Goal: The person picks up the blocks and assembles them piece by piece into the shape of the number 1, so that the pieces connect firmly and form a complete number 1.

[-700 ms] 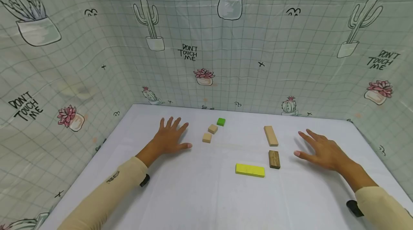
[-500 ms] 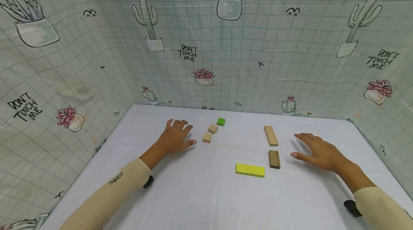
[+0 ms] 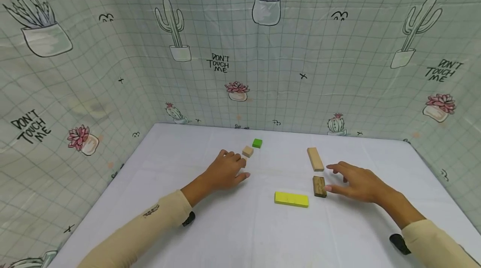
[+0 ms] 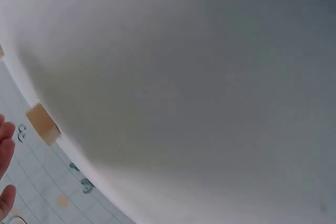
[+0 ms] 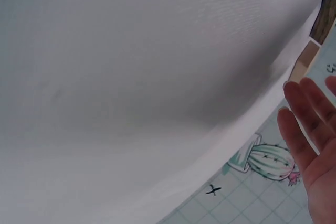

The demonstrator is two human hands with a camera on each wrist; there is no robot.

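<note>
Two thumbs (image 3: 242, 178) stand apart from their fingers, and neither hand grips anything. On the left hand (image 3: 224, 171) the fingers are loosely bent, reaching over the nearest pale cube (image 3: 245, 160) and hiding most of it; whether a fingertip touches it I cannot tell. The right hand (image 3: 357, 182) is loosely spread, its thumb tip overlapping the right edge of the dark brown block (image 3: 319, 186) in the head view, with contact unclear; its forefinger points just beside the near end of the pale oblong block (image 3: 315, 159), which lies beyond the brown one across a narrow gap. Past the left fingertips, a second pale cube (image 3: 247, 151) and a green block (image 3: 257, 143) continue a slanting row away from the person. Between the hands and closer to the person lies a yellow block (image 3: 291, 199), long side crosswise. Beige sleeves (image 3: 140, 222) cover both forearms, with something black under each cuff. All the blocks rest on a white table (image 3: 263, 234), backed by a gridded cloth (image 3: 278, 59) printed with potted cacti and "DON'T TOUCH ME".
</note>
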